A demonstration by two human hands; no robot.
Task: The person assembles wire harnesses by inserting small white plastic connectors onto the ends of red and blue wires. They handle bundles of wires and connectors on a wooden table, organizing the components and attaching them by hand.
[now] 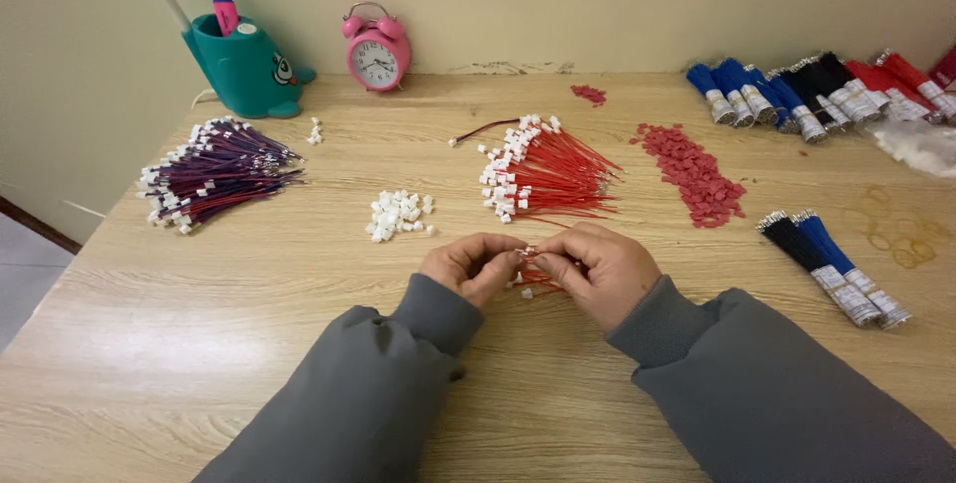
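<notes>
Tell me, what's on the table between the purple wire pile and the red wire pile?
A small heap of loose white connectors lies between the purple wire pile and the red wire pile, seen in the head view.

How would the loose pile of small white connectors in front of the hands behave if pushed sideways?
The white connectors lie as separate blocky pieces, so they would probably scatter rather than move together. They look small and likely light. Their boxy shape suggests sliding on the wooden table, not rolling.

Red wires [558, 172] with white connectors are lying beside a red chip pile [695, 172]. A pink alarm clock [377, 49] and teal pen holder [242, 67] are standing behind, over pale woodgrain table [249, 324].
</notes>
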